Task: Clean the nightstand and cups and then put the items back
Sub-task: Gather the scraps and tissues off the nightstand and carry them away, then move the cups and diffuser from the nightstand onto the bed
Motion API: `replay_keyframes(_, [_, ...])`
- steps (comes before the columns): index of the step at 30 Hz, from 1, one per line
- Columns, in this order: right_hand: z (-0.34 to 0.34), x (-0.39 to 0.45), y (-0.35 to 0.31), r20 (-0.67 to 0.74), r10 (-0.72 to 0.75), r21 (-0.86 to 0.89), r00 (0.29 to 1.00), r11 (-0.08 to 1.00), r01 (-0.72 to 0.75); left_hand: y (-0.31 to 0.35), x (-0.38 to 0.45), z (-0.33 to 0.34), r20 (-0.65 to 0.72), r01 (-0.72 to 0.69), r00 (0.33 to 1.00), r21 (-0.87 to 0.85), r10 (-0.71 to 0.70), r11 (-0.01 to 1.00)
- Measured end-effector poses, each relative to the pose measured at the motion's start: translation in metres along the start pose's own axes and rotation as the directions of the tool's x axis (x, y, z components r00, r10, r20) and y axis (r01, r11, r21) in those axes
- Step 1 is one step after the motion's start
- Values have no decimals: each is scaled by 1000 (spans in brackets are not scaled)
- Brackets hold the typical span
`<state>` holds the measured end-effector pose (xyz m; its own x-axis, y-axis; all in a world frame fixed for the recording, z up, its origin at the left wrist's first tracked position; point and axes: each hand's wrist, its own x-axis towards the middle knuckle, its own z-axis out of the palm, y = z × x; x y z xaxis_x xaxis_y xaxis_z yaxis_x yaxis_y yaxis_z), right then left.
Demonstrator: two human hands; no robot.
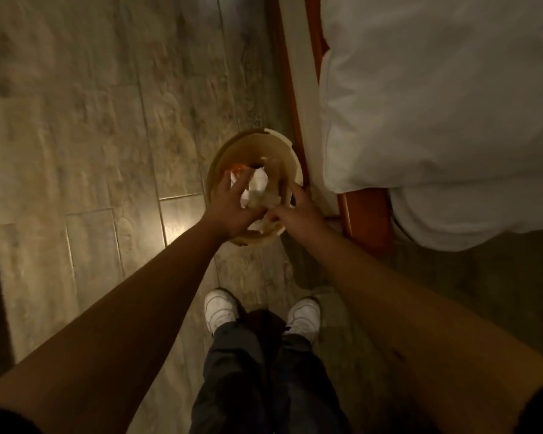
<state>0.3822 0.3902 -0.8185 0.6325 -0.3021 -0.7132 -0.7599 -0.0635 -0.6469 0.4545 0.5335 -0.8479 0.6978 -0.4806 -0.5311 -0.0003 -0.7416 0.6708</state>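
White bed point(436, 104) on the right, tiled floor point(76, 136) on the left, and between them a round bin point(295, 170) against the bed frame. Both hands reach over its mouth. The left hand point(232, 205) has fingers spread, loosely touching crumpled white tissue point(259, 183) — light, soft, probably best pinched anywhere by a fold. The right hand point(298, 211) — grip unclear, blurred.

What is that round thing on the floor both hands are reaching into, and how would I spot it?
Find the white bed on the right, then follow its reddish wooden frame down to the tiled floor. Beside it stands a round tan wastebasket, seen from above, with crumpled white tissue inside. It is the only open container there.
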Motion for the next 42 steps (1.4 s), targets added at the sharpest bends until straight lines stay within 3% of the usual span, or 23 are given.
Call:
replay_keyframes(7, [-14,-45,-30,-57,-51,-13,997,999,51,44,-44,-48,-39,-26,999,11,27,1000])
replay_keyframes(10, [-27,-80,-61,-44,-56,-73,997,996,53,90,-72,-79,-73,-109,992,-19,108,994])
replay_keyframes(14, [-64,-145,-116,-71,-152,-28,986,988,150,171,-111,-122,-152,-180,972,-1,178,984])
replay_keyframes(17, [-108,-200,-162,-154,-241,-115,958,968,225,235,-137,-155,-131,-239,959,112,252,965])
replay_keyframes(20, [-158,-262,-194,-321,-325,-272,890,932,242,301,-167,-185,-90,-345,926,189,366,920])
replay_keyframes(25, [-233,-391,-229,-526,-445,-476,725,860,183,411,-237,-224,55,-575,801,347,596,741])
replay_keyframes(27, [-250,-422,-233,-562,-460,-534,688,837,123,438,-255,-227,74,-605,772,390,631,694])
replay_keyframes(29, [-267,-468,-233,-625,-459,-555,631,830,55,473,-284,-225,126,-685,695,415,708,598])
replay_keyframes(34, [-292,-563,-208,-757,-388,-489,526,870,-62,543,-352,-198,259,-823,515,416,817,387])
replay_keyframes(42, [-331,-674,-138,-885,-203,-330,419,909,-257,624,-433,-115,425,-910,320,388,847,149])
